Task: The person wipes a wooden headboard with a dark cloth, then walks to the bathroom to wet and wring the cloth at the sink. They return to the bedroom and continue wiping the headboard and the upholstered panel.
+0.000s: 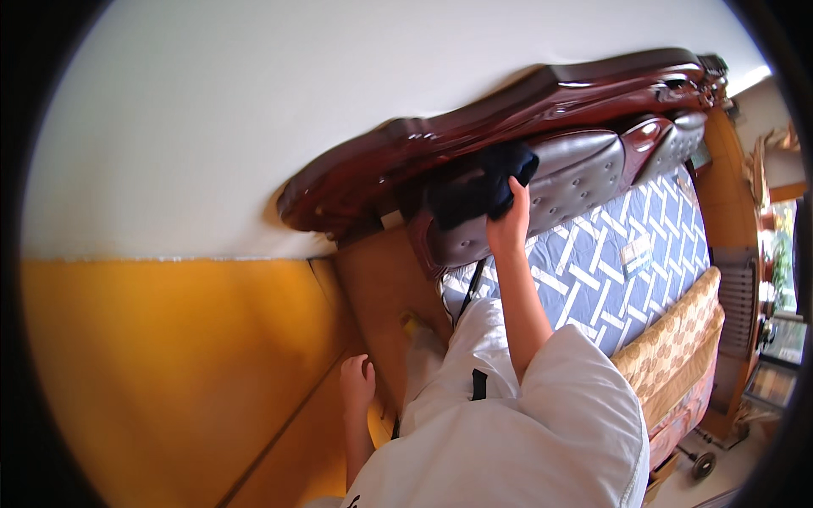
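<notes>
My right hand (510,219) grips a dark cloth (486,184), bunched up and slightly blurred. The cloth lies over or just in front of the grey tufted padding (575,181) of a bed's headboard, below its carved, glossy dark-red wooden frame (489,120); whether it touches the padding I cannot tell. Down at my left side hangs my left hand (357,381), fingers loosely curled and nothing seen in it, beside an orange-yellow wooden surface (286,355).
Right of me is a bed with a blue-and-white patterned sheet (591,273), a small packet (636,256) on it and a folded tan patterned cover (667,330). A brown cabinet (387,273) stands by the headboard's near end. A small wheel (704,465) shows at lower right.
</notes>
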A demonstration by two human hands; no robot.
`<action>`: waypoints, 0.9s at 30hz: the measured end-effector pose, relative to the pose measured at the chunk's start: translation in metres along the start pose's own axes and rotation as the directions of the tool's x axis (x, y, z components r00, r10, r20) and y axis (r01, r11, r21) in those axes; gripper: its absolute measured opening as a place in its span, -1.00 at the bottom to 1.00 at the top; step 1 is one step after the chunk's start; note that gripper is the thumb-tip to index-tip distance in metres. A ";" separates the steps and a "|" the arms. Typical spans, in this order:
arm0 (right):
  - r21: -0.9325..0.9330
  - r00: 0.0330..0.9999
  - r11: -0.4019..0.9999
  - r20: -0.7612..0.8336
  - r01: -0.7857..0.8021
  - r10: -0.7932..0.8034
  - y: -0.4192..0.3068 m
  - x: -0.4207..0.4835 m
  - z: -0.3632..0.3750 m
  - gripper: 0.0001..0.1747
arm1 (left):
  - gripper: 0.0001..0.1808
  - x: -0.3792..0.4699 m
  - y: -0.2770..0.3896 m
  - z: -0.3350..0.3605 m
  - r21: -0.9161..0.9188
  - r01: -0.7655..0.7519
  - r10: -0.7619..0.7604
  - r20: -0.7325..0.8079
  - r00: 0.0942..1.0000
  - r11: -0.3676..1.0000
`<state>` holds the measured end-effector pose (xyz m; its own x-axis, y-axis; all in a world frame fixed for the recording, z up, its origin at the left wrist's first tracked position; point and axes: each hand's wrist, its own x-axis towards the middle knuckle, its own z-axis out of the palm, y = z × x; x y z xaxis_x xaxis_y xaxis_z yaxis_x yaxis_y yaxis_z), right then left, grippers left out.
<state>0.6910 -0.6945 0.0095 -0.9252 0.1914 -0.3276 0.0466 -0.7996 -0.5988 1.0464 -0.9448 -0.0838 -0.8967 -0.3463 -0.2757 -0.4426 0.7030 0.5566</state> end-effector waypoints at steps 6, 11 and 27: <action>-0.672 0.342 -0.072 0.463 0.737 -0.818 -0.072 0.051 0.027 -0.32 | -0.71 0.069 0.092 -0.044 0.064 -0.263 0.269 -0.131 0.954 0.963; -0.738 0.461 -0.322 0.639 0.593 -0.615 -0.095 0.122 0.030 -0.23 | -0.58 0.140 0.203 -0.079 0.261 -0.480 0.545 -0.350 0.761 0.838; -0.890 0.577 0.330 -0.096 0.316 -0.811 -0.467 0.357 0.055 -0.10 | -0.18 0.319 0.417 -0.190 0.735 -0.088 0.717 -0.677 -0.165 0.673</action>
<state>0.3184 -0.2843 0.2124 -0.5355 0.8137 0.2263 0.0584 0.3029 -0.9512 0.5753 -0.8800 0.2092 -0.1702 0.1412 0.9752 -0.2180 0.9598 -0.1770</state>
